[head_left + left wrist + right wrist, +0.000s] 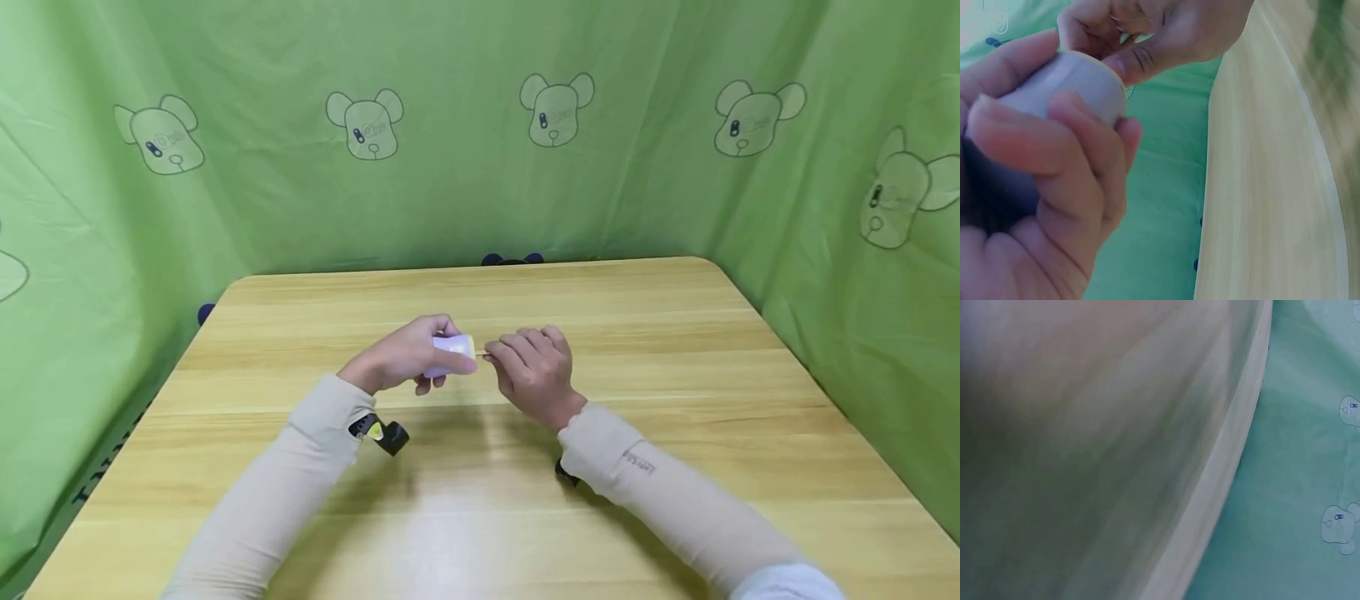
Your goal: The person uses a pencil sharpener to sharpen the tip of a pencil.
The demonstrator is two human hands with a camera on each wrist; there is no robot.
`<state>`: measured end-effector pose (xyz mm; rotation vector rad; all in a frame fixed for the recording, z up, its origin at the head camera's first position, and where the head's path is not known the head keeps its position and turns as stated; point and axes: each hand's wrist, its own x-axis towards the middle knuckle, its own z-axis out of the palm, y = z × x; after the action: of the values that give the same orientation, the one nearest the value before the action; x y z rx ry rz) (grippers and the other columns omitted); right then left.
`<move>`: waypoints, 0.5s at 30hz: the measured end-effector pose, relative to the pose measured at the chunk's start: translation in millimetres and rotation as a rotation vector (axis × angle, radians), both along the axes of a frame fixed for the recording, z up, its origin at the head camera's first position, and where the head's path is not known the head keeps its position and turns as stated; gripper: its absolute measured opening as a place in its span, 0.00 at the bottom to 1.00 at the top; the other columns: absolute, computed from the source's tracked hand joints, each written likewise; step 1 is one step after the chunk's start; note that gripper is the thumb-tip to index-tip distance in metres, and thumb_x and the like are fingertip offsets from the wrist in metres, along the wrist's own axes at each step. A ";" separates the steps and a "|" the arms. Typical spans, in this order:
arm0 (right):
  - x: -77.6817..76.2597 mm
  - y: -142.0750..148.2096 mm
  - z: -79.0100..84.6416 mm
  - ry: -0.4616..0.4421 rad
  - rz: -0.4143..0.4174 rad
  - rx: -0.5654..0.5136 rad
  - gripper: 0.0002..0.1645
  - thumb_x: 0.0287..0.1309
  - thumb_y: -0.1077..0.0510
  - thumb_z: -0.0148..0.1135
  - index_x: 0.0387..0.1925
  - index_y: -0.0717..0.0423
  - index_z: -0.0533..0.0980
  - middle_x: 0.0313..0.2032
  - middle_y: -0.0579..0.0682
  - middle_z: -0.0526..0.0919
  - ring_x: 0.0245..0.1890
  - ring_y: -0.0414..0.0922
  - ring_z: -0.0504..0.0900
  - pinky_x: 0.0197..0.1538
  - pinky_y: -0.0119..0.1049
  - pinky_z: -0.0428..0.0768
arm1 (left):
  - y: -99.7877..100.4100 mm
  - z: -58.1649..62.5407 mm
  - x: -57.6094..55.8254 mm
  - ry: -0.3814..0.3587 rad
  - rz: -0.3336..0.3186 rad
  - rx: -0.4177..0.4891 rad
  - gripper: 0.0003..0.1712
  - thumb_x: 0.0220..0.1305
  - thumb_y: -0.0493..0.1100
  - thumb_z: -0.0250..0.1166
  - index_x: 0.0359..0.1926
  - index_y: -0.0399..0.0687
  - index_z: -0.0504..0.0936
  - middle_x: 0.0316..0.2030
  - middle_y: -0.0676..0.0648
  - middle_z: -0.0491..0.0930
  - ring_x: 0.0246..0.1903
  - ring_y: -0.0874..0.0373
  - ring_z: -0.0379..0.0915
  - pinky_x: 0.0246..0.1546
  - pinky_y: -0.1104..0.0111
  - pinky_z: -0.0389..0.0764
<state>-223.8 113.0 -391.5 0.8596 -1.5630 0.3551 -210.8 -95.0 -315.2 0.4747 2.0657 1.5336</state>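
My left hand point(405, 354) grips a small pale-lavender cylinder point(452, 344) with a yellow rim, held above the table on its side, rim toward the right. In the left wrist view, fingers wrap round the smooth lavender body. Close to the rim, my right hand point(536, 372) pinches a thin, dark stick-like piece point(484, 356) between thumb and fingertips. That piece reaches toward the cylinder's rim end; its kind and how far it goes in cannot be made out. Blurred sleeve fabric fills much of the right wrist view, which hides the right hand.
Below both hands lies a light wood-grain table point(480, 517) with rounded far corners. A green curtain point(465, 192) printed with bear heads hangs round its back and sides. A black wrist camera point(390, 437) juts from the left sleeve.
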 end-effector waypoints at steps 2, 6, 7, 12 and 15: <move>-1.0 -1.0 -0.6 0.006 -0.031 -0.032 0.15 0.66 0.52 0.59 0.29 0.57 0.82 0.27 0.50 0.84 0.28 0.51 0.80 0.37 0.45 0.70 | -1.7 -0.7 -1.1 -0.018 -0.001 0.018 0.22 0.55 0.40 0.71 0.41 0.38 0.66 0.29 0.43 0.73 0.18 0.58 0.66 0.12 0.70 0.67; -2.9 -4.2 -5.3 -0.039 -0.046 -0.063 0.17 0.67 0.50 0.59 0.28 0.58 0.80 0.26 0.51 0.83 0.26 0.51 0.78 0.36 0.46 0.71 | -5.3 -3.5 -3.3 -0.041 -0.007 0.016 0.23 0.55 0.41 0.71 0.42 0.38 0.65 0.28 0.43 0.72 0.18 0.58 0.66 0.12 0.70 0.67; -3.2 -5.0 -6.9 -0.061 -0.033 -0.064 0.17 0.67 0.51 0.58 0.28 0.58 0.80 0.25 0.51 0.83 0.25 0.51 0.78 0.34 0.45 0.72 | -5.7 -3.9 -3.5 -0.043 -0.009 0.011 0.23 0.55 0.41 0.71 0.42 0.38 0.65 0.28 0.44 0.73 0.18 0.58 0.66 0.12 0.70 0.67; -4.6 -6.0 -14.4 -0.153 0.066 -0.065 0.18 0.69 0.51 0.56 0.27 0.59 0.78 0.23 0.51 0.80 0.20 0.48 0.77 0.22 0.40 0.71 | -6.0 -4.3 -4.1 -0.052 -0.030 -0.036 0.24 0.54 0.41 0.71 0.42 0.39 0.64 0.28 0.44 0.72 0.17 0.58 0.66 0.12 0.70 0.67; -5.1 -4.4 -15.4 -0.151 0.100 -0.053 0.21 0.69 0.51 0.56 0.23 0.59 0.76 0.20 0.50 0.78 0.17 0.46 0.75 0.18 0.38 0.71 | -5.4 -3.3 -4.4 -0.042 -0.053 -0.077 0.24 0.54 0.40 0.71 0.40 0.40 0.63 0.28 0.43 0.73 0.18 0.58 0.66 0.12 0.70 0.67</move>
<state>-228.9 108.6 -407.0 0.8881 -1.6449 0.5418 -215.2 -100.4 -318.6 0.4606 2.0551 1.4160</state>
